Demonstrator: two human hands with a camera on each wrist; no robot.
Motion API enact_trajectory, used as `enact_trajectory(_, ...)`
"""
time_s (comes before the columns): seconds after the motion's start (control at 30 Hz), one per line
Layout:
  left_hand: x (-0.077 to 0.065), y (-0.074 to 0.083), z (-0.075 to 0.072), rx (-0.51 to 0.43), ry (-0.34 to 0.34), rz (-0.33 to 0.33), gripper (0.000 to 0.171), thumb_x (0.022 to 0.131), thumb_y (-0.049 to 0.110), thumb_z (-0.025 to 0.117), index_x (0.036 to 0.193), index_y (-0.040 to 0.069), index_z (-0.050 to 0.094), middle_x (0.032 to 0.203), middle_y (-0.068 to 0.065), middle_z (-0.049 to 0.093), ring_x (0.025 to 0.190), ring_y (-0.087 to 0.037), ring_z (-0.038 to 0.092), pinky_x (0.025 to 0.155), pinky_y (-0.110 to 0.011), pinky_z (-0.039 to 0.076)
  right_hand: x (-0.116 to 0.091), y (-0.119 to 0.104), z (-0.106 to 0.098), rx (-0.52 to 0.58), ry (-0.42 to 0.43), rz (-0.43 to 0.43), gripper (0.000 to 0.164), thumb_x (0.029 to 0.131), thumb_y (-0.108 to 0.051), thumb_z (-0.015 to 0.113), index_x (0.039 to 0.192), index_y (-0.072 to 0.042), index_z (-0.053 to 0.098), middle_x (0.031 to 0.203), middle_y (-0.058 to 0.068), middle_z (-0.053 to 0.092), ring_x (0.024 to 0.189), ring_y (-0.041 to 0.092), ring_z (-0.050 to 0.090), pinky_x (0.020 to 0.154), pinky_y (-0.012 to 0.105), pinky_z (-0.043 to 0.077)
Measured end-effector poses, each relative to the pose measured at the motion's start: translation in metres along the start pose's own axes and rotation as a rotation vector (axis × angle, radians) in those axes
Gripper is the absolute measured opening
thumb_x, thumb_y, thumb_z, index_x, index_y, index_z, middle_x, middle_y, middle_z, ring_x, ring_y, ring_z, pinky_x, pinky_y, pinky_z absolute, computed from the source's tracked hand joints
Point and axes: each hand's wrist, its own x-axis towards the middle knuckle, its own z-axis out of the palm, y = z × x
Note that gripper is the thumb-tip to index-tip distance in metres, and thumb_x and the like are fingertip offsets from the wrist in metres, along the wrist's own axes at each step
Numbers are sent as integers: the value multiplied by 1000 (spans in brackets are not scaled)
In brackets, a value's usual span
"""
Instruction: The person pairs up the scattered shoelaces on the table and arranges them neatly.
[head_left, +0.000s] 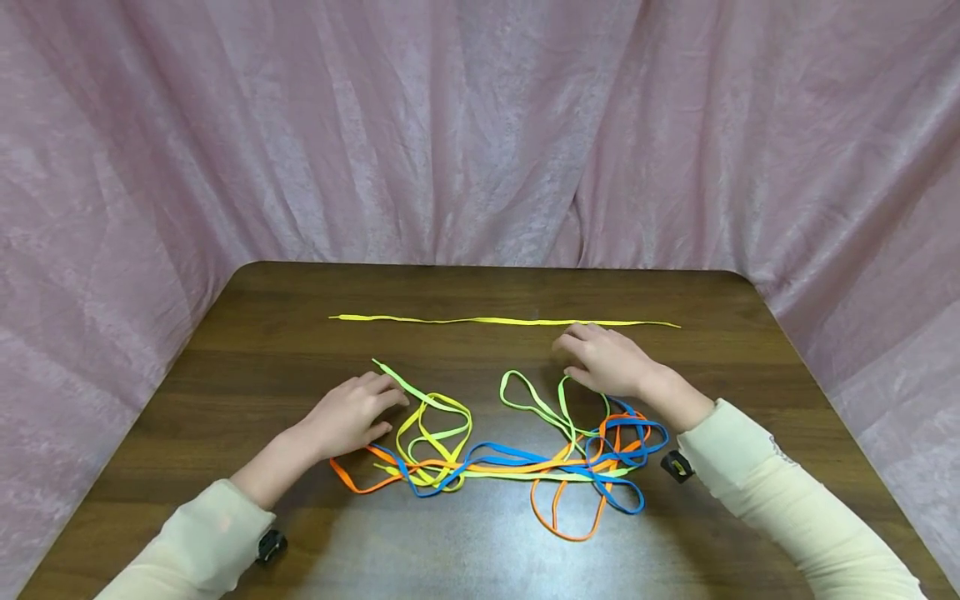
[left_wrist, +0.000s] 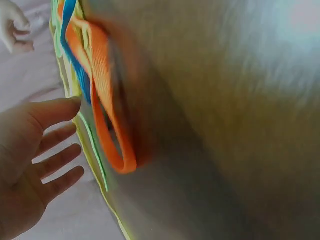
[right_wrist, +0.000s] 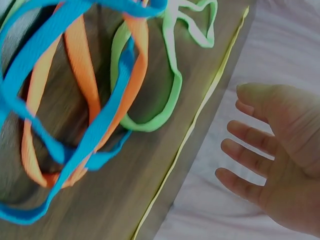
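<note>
A tangle of flat shoelaces lies mid-table in the head view: an orange lace, a blue lace, a light green lace and a yellow lace. My left hand hovers by the left end of the tangle, fingers loosely bent and holding nothing. Over the green loops at the right, my right hand is held with relaxed, spread fingers and nothing in them. Beyond both hands a separate yellow shoelace stretches nearly straight across the table. The left wrist view shows the orange loop close to the left fingers.
The brown wooden table has rounded far corners. Pink velvet curtain hangs behind it and along both sides. Small black wrist cameras sit at the sleeve cuffs.
</note>
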Motion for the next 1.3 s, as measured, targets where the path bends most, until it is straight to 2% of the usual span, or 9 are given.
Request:
enact_trajectory(0.23,-1,8,10,-13,45,99,31,68,8,74,97,16,67,109,-1,59,99,-20,55,80,-37,47,7,-16,5,-2,23,-98,33,79,-19,70,111,-13,61,103,2,57,93,23,57,73,38,48)
enact_trajectory(0.5,-2,12,13,-6,84,153,19,69,4,71,78,20,65,102,1,61,92,-17,53,75,-33,46,17,-35,16,19,47,-213,29,80,-18,69,108,-13,62,102,-1,58,90,18,56,70,34,48)
enact_trajectory(0.73,-2,14,13,24,118,163,23,72,7,71,68,21,53,85,7,56,85,-14,52,70,-29,43,24,-55,21,29,41,-266,25,82,-20,68,106,-16,63,103,-3,57,93,16,56,73,33,48)
enact_trajectory(0.97,-1,18,5,2,107,121,25,76,8,70,70,19,48,71,11,45,76,-11,48,68,-27,40,30,-69,27,37,32,-329,22,82,-20,68,103,-16,64,101,-3,57,91,14,55,75,29,47)
enact_trajectory(1.13,-1,21,0,-7,126,115,26,77,7,70,70,19,47,67,12,39,67,-8,40,65,-25,36,33,-77,31,23,24,-384,20,83,-22,67,102,-17,63,101,-4,58,92,14,55,77,28,47)
enact_trajectory(1.3,0,22,-5,-7,162,123,24,76,5,69,71,18,49,66,11,38,62,-7,37,64,-25,39,35,-85,36,26,8,-410,18,84,-22,65,101,-18,63,101,-6,58,92,13,54,80,27,46)
